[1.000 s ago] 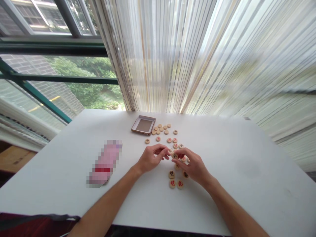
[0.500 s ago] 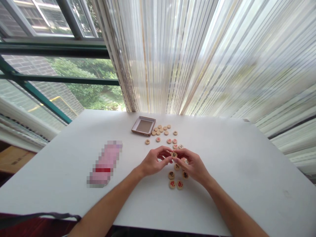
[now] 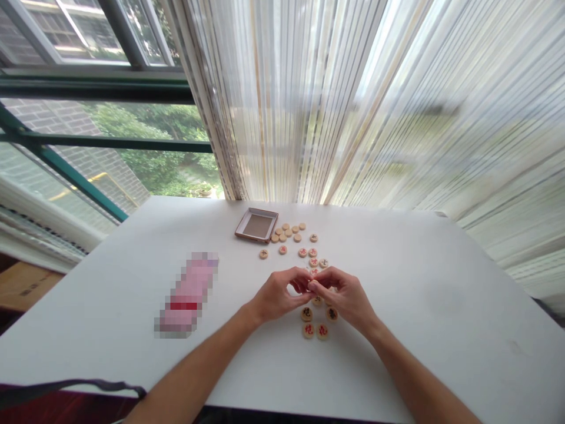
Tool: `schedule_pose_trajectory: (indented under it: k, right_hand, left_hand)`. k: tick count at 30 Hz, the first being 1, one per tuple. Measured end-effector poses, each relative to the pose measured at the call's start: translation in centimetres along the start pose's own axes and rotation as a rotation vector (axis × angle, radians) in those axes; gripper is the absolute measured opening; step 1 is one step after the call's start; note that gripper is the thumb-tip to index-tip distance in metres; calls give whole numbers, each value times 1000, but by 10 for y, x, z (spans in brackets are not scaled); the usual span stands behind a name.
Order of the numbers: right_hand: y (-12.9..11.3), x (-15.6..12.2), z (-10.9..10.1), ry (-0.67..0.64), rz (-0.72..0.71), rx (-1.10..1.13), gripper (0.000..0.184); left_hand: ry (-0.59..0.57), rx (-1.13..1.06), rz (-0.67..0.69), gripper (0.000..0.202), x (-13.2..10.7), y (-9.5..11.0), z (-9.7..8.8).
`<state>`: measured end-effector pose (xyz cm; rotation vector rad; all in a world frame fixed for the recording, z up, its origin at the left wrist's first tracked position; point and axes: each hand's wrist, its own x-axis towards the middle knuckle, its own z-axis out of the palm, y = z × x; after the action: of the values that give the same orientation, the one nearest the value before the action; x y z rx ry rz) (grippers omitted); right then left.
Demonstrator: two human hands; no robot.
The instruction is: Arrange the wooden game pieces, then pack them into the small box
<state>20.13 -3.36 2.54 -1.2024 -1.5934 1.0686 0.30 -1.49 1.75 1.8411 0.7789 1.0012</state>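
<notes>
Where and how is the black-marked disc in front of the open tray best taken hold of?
The black-marked disc is probably best pinched at opposite edges between thumb and finger, the grip of the left hand coming down from the near side. It lies flat, marked face up, and the closest red-marked disc sits apart, to its right.

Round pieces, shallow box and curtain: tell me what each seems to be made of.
Round pieces: probably wood, smooth-looking, going by the pale tan colour; plastic is possible.
Shallow box: perhaps cardboard, from its thin pale inner walls and dull brown floor.
Curtain: likely sheer, striped fabric, since daylight shows through.
</notes>
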Motion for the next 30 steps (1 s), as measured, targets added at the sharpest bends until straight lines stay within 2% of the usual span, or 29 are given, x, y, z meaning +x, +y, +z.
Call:
schedule_pose_trajectory:
  k: [5,11,14,19,25,30]
  right_hand:
    - [1,-1,0,11,22,-33,26]
    - [0,0,-1,-25,-15,-33,24]
    - [0,1,-3,4,11,-16,27]
    - [-3,5,-14,146,-17,-34,30]
    - [1,11,-28,297,-35,-113,31]
    - [2,13,-36,373,-51,-145,34]
  left_hand:
    - [-4,126,38,21,2,5,-4]
    - [34,197,47,24,2,5,-12]
    - [102,239,26,27,4,2,-20]
    - [251,404,-25,28,10,-12,-40]
    - [182,787,31,22,11,-30,-46]
    - [128,931,63,22,12,-33,-42]
